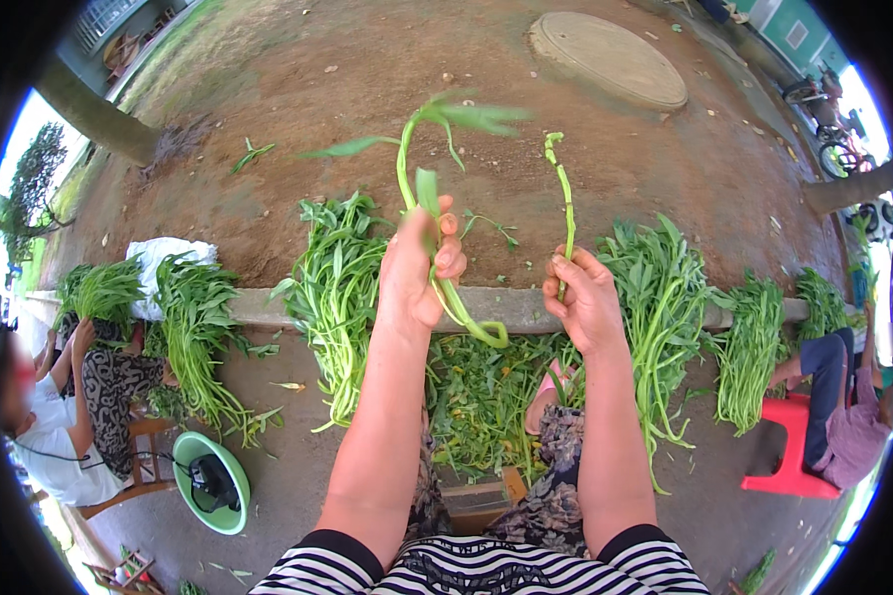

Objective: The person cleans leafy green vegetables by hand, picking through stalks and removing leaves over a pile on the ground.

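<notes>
Held up before me, my left hand (pixel 423 264) grips a long green water spinach stem (pixel 404 160) with leaves at its top, blurred by motion. Its lower end bends back into a loop below the fist. Between thumb and fingers, my right hand (pixel 586 294) pinches a bare, leafless stem piece (pixel 568 201) that points upward. A heap of water spinach (pixel 335 297) lies over the concrete kerb to my left, and another heap (pixel 651 297) over it to my right. Loose leaves and trimmings (pixel 484 401) cover the ground between my feet.
A green basin (pixel 212 483) holding a black item stands at left. One person (pixel 67 424) sits beside it handling greens; another sits by a red plastic stool (pixel 785 446) at right. More bundles (pixel 193 335) line the concrete kerb (pixel 506 311). A round concrete cover (pixel 609 59) lies beyond on bare soil.
</notes>
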Demonstrator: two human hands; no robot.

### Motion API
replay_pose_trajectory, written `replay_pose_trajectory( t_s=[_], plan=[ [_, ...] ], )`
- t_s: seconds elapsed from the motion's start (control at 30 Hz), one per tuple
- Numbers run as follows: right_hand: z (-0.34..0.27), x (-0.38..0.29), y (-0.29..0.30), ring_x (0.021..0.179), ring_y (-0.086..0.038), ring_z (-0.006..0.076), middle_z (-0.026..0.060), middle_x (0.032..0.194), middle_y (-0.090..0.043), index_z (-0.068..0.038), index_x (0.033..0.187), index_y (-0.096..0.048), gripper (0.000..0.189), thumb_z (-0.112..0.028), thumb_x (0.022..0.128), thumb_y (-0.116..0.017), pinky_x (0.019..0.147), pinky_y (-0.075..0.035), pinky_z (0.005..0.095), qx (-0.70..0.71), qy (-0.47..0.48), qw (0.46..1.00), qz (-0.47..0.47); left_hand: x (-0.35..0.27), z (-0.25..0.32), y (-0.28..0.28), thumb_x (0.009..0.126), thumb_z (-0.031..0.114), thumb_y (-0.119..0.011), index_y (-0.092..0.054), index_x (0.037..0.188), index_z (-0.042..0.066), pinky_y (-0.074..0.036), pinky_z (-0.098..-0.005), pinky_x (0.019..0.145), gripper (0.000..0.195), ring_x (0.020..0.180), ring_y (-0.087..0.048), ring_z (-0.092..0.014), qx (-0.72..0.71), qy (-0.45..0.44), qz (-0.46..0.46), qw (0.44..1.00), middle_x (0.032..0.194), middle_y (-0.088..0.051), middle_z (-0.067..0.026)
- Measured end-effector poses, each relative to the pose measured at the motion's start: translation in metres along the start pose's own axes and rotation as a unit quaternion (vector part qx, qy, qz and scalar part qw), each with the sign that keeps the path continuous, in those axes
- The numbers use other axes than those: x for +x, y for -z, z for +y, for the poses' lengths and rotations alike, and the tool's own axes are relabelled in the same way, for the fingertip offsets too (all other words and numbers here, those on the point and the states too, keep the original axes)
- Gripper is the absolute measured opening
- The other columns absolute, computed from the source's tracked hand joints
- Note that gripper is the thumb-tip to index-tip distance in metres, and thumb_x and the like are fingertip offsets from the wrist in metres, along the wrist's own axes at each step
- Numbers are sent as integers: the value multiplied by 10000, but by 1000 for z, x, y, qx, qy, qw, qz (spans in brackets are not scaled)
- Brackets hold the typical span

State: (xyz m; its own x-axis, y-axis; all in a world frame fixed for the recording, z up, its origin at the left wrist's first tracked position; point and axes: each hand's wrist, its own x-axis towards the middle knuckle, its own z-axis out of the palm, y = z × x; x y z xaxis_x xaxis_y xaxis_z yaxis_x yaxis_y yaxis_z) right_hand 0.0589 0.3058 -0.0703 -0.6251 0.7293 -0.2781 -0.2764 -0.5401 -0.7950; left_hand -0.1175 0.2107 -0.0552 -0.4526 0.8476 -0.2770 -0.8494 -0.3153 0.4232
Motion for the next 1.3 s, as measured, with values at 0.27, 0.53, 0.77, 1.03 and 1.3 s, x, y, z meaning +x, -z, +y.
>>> replay_pose_trajectory(
  t_s=[0.27, 0.53, 0.77, 1.03, 1.3],
  plan=[
    [8, -4, -14, 557, -487, 86, 5, 667, -516, -58, 930, -581, 131, -164, 854, -591, 417, -299, 198, -87, -67, 992, -61, 11, 7, 21, 950, 219, -376, -467, 1036, 17, -314, -202, 395, 238, 475, -401, -81, -263, 98, -27, 959, 730, -552, -25],
    [38, -12, -23, 638, -581, 168, 93, 794, -614, 23, 1052, -533, 237, -141, 882, -522, 593, -461, 288, -117, -124, 972, -164, 16, 19, 35, 955, 179, -334, -469, 948, -22, -336, -211, 409, 243, 492, -399, -80, -263, -9, -1, 965, 717, -533, -44],
    [25, -9, -22, 519, -516, 104, 60, 717, -554, -21, 1042, -537, 210, -176, 902, -512, 394, -330, 210, 35, -142, 983, -115, 13, 2, 6, 965, 324, -334, -431, 1096, 1, -482, -322, 818, 361, 895, -552, -216, -41, -87, 54, 994, 1017, -551, -125],
    [14, -9, -13, 489, -488, 108, 63, 707, -570, -54, 1006, -526, 185, -212, 925, -475, 380, -320, 221, 88, -83, 989, -83, 1, -11, -10, 938, 298, -415, -389, 1226, 26, -416, -407, 914, 397, 1074, -516, -303, 210, -14, -31, 977, 1178, -513, -180],
    [21, -12, -15, 536, -545, 156, 77, 730, -588, -38, 1010, -520, 231, -233, 942, -415, 442, -386, 280, 55, -149, 980, -117, 0, -14, -16, 955, 251, -347, -405, 1211, -1, -433, -423, 907, 364, 1036, -546, -300, 210, -2, -28, 977, 1156, -533, -189]
  ],
)
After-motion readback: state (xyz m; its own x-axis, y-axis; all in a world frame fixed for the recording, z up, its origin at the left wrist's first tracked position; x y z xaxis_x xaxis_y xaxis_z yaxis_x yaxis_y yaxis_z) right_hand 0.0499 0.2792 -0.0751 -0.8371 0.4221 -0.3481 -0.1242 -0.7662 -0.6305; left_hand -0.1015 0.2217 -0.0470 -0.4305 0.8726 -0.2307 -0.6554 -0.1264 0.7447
